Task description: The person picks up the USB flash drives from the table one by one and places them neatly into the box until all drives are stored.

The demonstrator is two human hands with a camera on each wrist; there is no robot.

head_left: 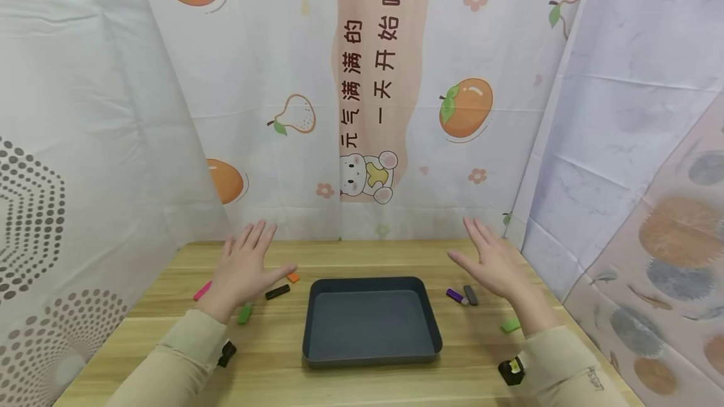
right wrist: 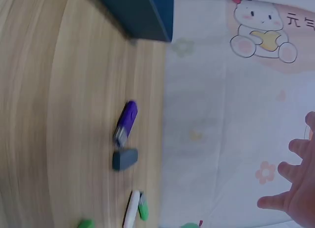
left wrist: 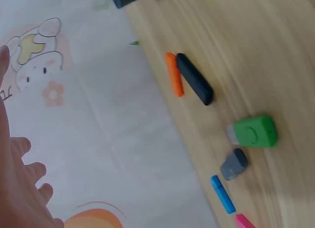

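A dark grey tray (head_left: 308, 322) with nothing in it sits mid-table. My left hand (head_left: 246, 264) hovers open, fingers spread, to the left of the tray above several small USB sticks: pink (head_left: 202, 291), orange (head_left: 292, 277), black (head_left: 278, 292), green (head_left: 244, 313). The left wrist view shows the orange (left wrist: 173, 74), black (left wrist: 195, 79) and green (left wrist: 253, 132) sticks, plus a grey cap (left wrist: 234, 164) and a blue stick (left wrist: 222, 194). My right hand (head_left: 493, 265) is open too, above a purple stick (head_left: 455, 296), a grey one (head_left: 471, 294) and a green one (head_left: 510, 325). Neither hand holds anything.
The wooden table (head_left: 362, 255) is walled in by printed cloth curtains at the back and both sides. In the right wrist view a purple stick (right wrist: 126, 120), a grey cap (right wrist: 124, 159) and a white piece (right wrist: 131, 208) lie near the table's far edge.
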